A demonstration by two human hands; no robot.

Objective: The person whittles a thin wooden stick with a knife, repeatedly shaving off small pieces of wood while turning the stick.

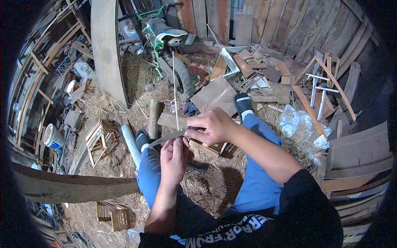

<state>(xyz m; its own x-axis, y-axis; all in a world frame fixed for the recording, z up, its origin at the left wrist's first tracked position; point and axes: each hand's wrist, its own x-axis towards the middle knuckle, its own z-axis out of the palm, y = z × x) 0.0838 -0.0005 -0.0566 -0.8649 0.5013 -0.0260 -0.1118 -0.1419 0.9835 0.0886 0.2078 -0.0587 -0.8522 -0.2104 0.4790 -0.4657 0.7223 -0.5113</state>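
My right hand [211, 125] is closed round the dark handle of a knife, and the knife's blade [166, 137] points left above my left hand. My left hand [173, 156] is pinched just under the blade, with its thumb and fingers together. A long thin wooden strip [175, 91] rises from between my hands and stands nearly upright. Its lower end is hidden by my fingers, which seem to grip it. Beneath my hands, between my legs, lie some wooden pieces [205, 149], partly covered by the right hand.
A motorbike [165, 35] stands at the back by a plank wall [285, 25]. Scrap wood [256, 66] and plastic bags [300, 122] lie at the right. Small slatted wooden crates [120, 219], a white bucket [53, 136] and a wide board [108, 49] are at the left.
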